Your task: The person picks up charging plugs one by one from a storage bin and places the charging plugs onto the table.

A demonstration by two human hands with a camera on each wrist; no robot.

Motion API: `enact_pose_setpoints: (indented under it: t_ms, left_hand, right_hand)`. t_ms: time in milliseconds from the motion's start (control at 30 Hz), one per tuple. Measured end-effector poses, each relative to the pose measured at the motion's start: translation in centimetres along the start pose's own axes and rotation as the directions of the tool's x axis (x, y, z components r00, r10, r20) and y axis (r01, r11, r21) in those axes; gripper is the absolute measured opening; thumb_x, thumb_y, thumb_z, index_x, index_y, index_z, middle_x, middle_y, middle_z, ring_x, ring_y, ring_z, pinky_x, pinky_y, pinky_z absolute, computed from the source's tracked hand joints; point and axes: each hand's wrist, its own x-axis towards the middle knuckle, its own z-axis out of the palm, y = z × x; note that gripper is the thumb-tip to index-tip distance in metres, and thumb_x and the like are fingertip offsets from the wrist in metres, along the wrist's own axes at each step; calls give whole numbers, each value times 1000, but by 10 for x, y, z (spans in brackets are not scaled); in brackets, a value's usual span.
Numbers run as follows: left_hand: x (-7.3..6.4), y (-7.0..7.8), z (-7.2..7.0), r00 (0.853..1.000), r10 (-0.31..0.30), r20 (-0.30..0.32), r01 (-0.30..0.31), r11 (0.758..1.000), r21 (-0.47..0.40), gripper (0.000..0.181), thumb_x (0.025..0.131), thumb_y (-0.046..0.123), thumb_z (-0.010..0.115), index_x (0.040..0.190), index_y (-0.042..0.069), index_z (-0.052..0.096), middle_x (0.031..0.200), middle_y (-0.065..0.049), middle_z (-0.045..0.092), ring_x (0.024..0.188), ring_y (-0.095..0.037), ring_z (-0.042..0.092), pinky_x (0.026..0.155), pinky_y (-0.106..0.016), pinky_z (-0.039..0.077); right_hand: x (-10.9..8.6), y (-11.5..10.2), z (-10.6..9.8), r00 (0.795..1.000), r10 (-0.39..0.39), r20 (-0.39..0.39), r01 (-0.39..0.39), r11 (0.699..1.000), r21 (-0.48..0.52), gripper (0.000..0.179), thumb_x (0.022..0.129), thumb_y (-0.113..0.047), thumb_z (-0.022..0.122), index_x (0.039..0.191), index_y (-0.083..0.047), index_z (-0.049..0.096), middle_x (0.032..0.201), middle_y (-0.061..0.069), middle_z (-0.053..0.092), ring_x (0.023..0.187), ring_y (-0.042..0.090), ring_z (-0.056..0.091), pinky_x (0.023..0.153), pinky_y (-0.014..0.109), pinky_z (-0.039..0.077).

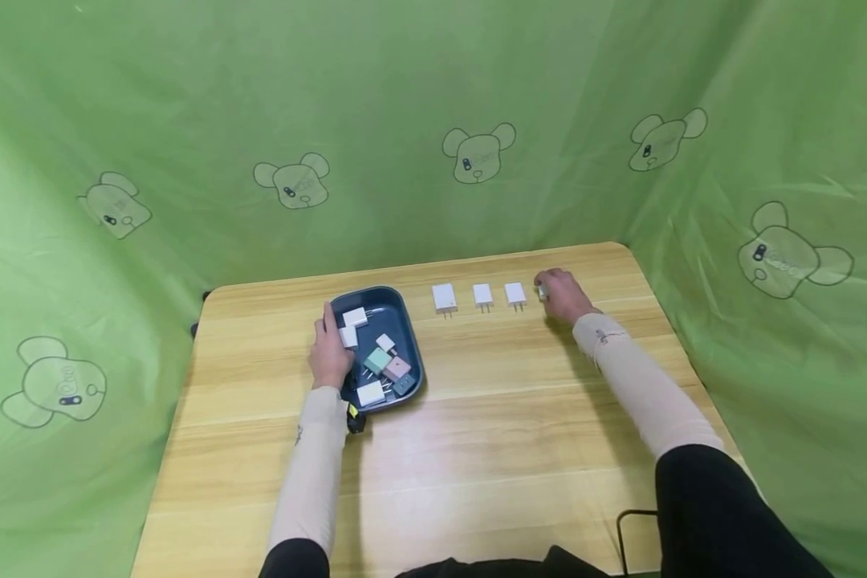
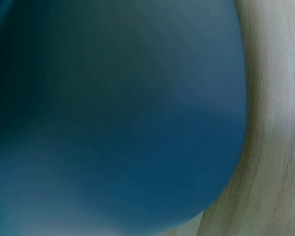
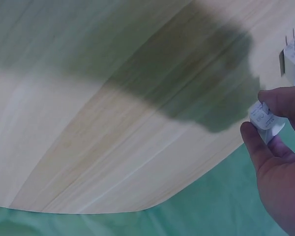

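My left hand (image 1: 330,353) grips the left side of a dark blue tray (image 1: 413,341); the tray's blurred outer surface (image 2: 177,123) fills most of the left wrist view. Inside lie several charger plugs: white ones, a green one (image 1: 378,360), a pink one (image 1: 396,368) and a dark blue one (image 1: 404,385). At the back right of the table, my right hand (image 1: 563,295) pinches a small white charger plug (image 3: 264,118) between thumb and fingers. Left of that hand stand three white charger plugs in a row, the nearest one (image 1: 515,294) with its prongs toward me.
The wooden table (image 1: 491,449) has a rounded back right corner. Green cloth (image 1: 405,96) with bear-face drawings hangs behind and at both sides. A small black object (image 1: 356,419) sits by the tray's front left corner. A black cable (image 1: 621,530) lies at the front right.
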Motion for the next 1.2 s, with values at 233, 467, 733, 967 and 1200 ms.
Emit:
enact_pose_setpoints:
  t_ms: [233, 467, 733, 967, 1200]
  left_hand:
    - [0, 1, 0, 1000, -3, -2, 3, 1000, -8, 111, 79, -7, 71, 165, 21, 6, 152, -20, 40, 83, -40, 63, 77, -53, 58]
    - [0, 3, 0, 1000, 3, 8, -3, 1000, 2, 111, 80, -6, 70, 165, 21, 5, 152, -20, 39, 84, -39, 63, 78, -51, 58]
    - [0, 1, 0, 1000, -2, -15, 2, 1000, 3, 110, 79, -7, 70, 165, 20, 7, 151, -21, 41, 78, -38, 62, 72, -51, 57]
    - [0, 1, 1, 1000, -4, -5, 4, 1000, 3, 111, 79, -7, 70, 165, 21, 6, 152, -20, 40, 81, -39, 63, 75, -51, 58]
    - [0, 1, 0, 1000, -1, -2, 1, 1000, -5, 109, 80, -7, 70, 165, 20, 7, 153, -20, 40, 83, -40, 63, 78, -53, 57]
  right_hand:
    - [1, 1, 6, 999, 8, 42, -8, 1000, -10, 52, 75, 17, 58, 126, 7, 58, 136, 36, 51, 125, 54, 51, 110, 64, 42]
    - [0, 1, 9, 997, 25, 68, -25, 1000, -3, 54, 77, 20, 55, 129, 8, 55, 137, 34, 53, 127, 52, 52, 111, 61, 43]
    - [1, 0, 10, 994, 37, 103, -38, 999, 10, 59, 78, 22, 52, 135, 7, 49, 135, 30, 56, 125, 50, 55, 111, 59, 44]
    - [-3, 2, 13, 979, 63, 196, -64, 998, 0, 61, 84, 18, 48, 143, 7, 41, 161, 35, 25, 149, 55, 24, 124, 63, 19]
    - [-5, 6, 16, 972, 47, 230, -41, 999, -28, 74, 76, 16, 62, 146, 6, 39, 164, 35, 13, 150, 57, 16, 121, 66, 23]
